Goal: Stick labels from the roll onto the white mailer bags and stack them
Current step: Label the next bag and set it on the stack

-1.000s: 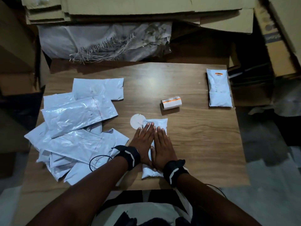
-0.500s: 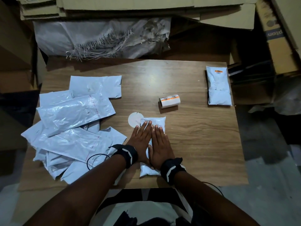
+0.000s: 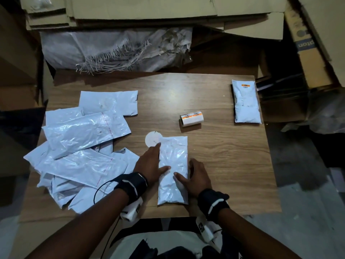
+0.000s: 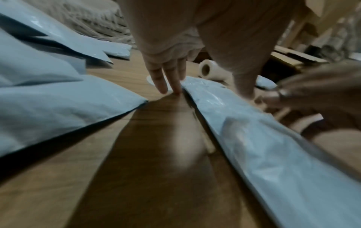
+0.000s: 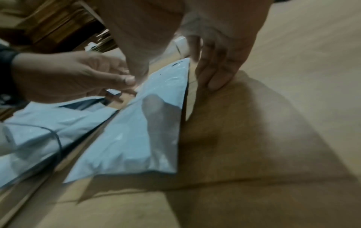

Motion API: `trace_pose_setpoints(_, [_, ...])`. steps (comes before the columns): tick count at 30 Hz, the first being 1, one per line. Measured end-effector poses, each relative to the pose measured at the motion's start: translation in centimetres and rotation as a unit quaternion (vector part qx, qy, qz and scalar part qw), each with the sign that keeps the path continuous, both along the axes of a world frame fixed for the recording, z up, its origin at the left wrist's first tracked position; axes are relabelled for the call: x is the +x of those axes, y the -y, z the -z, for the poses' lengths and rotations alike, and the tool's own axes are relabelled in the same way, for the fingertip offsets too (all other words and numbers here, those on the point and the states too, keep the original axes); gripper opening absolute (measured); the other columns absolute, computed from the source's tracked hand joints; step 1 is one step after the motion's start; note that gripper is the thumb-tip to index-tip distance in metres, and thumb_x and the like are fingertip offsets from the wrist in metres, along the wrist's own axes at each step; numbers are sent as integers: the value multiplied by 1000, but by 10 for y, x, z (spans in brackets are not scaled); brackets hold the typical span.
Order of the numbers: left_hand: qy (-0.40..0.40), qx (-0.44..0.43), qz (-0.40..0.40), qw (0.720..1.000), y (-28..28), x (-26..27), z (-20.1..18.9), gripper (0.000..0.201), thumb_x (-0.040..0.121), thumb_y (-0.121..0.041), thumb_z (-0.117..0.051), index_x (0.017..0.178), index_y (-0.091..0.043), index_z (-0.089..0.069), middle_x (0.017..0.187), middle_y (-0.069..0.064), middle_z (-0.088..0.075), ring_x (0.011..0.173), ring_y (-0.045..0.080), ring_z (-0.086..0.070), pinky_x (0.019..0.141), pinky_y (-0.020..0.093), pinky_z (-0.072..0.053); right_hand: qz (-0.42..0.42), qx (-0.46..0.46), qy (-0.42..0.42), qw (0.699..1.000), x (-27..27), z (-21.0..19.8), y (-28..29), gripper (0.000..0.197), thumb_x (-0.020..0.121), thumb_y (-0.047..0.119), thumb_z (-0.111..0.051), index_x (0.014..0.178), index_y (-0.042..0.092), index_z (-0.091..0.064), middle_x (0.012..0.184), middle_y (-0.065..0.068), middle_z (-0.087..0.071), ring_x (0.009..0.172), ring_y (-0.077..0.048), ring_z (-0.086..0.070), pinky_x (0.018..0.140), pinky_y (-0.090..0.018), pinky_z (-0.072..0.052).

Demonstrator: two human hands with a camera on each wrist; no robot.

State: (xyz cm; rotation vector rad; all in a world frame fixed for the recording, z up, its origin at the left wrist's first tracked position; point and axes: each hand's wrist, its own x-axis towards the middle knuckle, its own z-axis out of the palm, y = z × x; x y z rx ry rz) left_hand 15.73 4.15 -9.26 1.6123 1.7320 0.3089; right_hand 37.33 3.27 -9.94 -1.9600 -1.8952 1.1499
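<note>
A filled white mailer bag (image 3: 172,165) lies lengthwise on the wooden table (image 3: 227,165) in front of me. My left hand (image 3: 155,159) lies along its left edge. Its fingers (image 4: 168,80) are straight on the table and its thumb rests on the bag (image 4: 254,131). My right hand (image 3: 194,172) sits at the right edge, its thumb pressing the bag (image 5: 136,131) and its fingers (image 5: 213,74) bent down onto the table beside it. The label roll (image 3: 191,118) lies on its side beyond the bag. A labelled bag (image 3: 246,103) lies at the back right.
A loose pile of unlabelled mailer bags (image 3: 80,150) covers the left side of the table. A white round disc (image 3: 152,141) lies by the bag's far left corner. Cardboard sheets (image 3: 149,14) and a woven sack (image 3: 112,49) stand behind the table.
Both hands lay flat side by side on top of the bag. They have slid apart to its left and right edges, leaving only the thumbs on it.
</note>
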Motion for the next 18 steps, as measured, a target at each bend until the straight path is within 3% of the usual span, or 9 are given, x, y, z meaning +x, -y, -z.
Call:
trace_pose_setpoints(2, [-24, -43, 11, 999, 0, -1, -3, 42, 80, -46, -69, 116, -31, -50, 120, -2, -57, 112, 21, -56, 85, 30, -43, 16, -53, -38, 998, -3, -1, 4, 58, 62, 59, -76, 109, 34, -53, 106, 13, -57, 97, -8, -56, 82, -27, -50])
trace_pose_setpoints(3, [-32, -66, 26, 997, 0, 1, -4, 36, 84, -42, -67, 114, -29, -52, 118, -2, -56, 110, 20, -56, 84, 29, -42, 34, -73, -54, 995, -6, -1, 4, 58, 63, 52, -79, 110, 33, -52, 104, 13, -57, 95, -7, -57, 80, -24, -50])
trace_pose_setpoints(6, [-17, -99, 16, 995, 0, 4, -9, 38, 88, -34, -65, 123, -22, -55, 117, -1, -59, 109, 19, -56, 88, 28, -40, 112, -132, -99, 980, -13, -10, -5, 41, 71, 29, -83, 103, 26, -57, 87, 9, -60, 77, -6, -58, 61, -8, -41])
trace_pose_setpoints(9, [70, -119, -63, 988, -3, 0, -12, 32, 85, -39, -67, 114, -25, -63, 106, -5, -69, 100, 15, -65, 91, 32, -50, 95, -65, -134, 984, -10, -22, -15, 26, 74, 19, -79, 93, 24, -62, 78, 9, -58, 72, -11, -56, 61, -10, -40])
trace_pose_setpoints(11, [165, -135, -121, 970, -4, -2, -16, 27, 86, -41, -65, 107, -26, -66, 97, 0, -72, 87, 16, -70, 80, 41, -59, 40, 48, -134, 989, -5, -35, -19, 20, 77, 17, -72, 93, 23, -62, 79, 8, -56, 72, -11, -53, 62, -18, -40])
trace_pose_setpoints(13, [194, -117, -141, 964, -6, -6, -25, 18, 94, -37, -59, 106, -27, -67, 94, 3, -73, 78, 15, -70, 71, 37, -60, -72, 162, -85, 980, 1, -47, -23, 22, 75, 17, -64, 98, 20, -62, 83, 4, -54, 74, -13, -49, 61, -24, -36])
trace_pose_setpoints(16, [142, -89, -137, 976, -7, -23, -28, 22, 86, -41, -54, 106, -37, -64, 99, -7, -72, 87, 15, -69, 79, 39, -57, -245, 292, 35, 924, 5, -52, -28, 25, 74, 26, -53, 98, 25, -55, 81, -2, -55, 70, -22, -51, 58, -31, -35])
trace_pose_setpoints(18, [102, -79, -136, 982, -4, -34, -23, 29, 82, -30, -58, 109, -38, -62, 107, -7, -71, 98, 18, -67, 88, 38, -54, -292, 321, 82, 897, 6, -43, -24, 16, 80, 24, -48, 95, 26, -52, 77, -1, -54, 65, -24, -51, 60, -34, -31])
